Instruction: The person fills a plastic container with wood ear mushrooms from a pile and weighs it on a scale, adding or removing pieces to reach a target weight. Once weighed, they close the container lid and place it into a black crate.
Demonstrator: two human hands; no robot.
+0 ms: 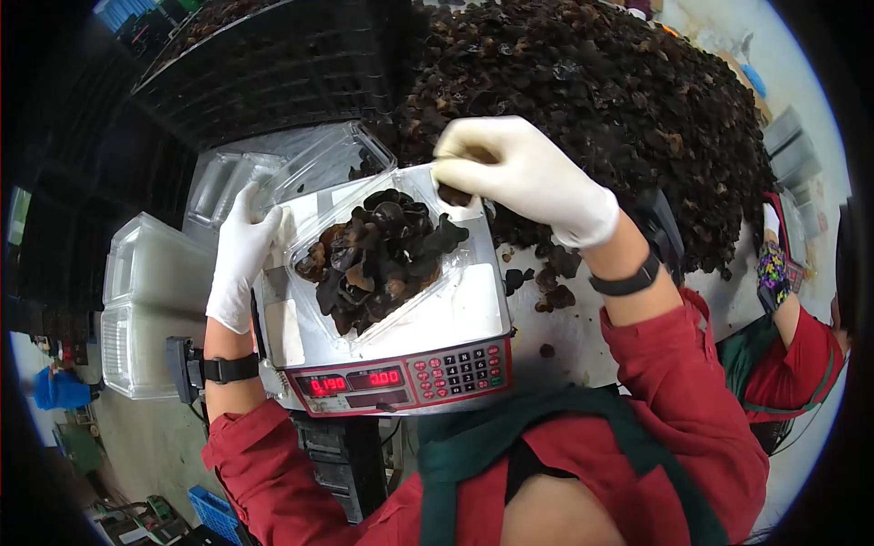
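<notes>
A clear plastic clamshell box lies open on a digital scale, its lid tilted up at the back. Dark wood ear mushrooms are heaped in it. My left hand, in a white glove, grips the box at its left edge, near the lid; part of the fingertips is hard to make out. Over the box's back right corner, my gloved right hand is closed in a pinch, with dark brown mushroom showing between and below the fingers. Red digits on the scale's display read 0.190 and what looks like 3.00.
A large mushroom pile covers the table behind and right. Stacked clear boxes stand at left, below a black crate. Loose mushroom pieces lie beside the scale. A co-worker's patterned sleeve shows at far right.
</notes>
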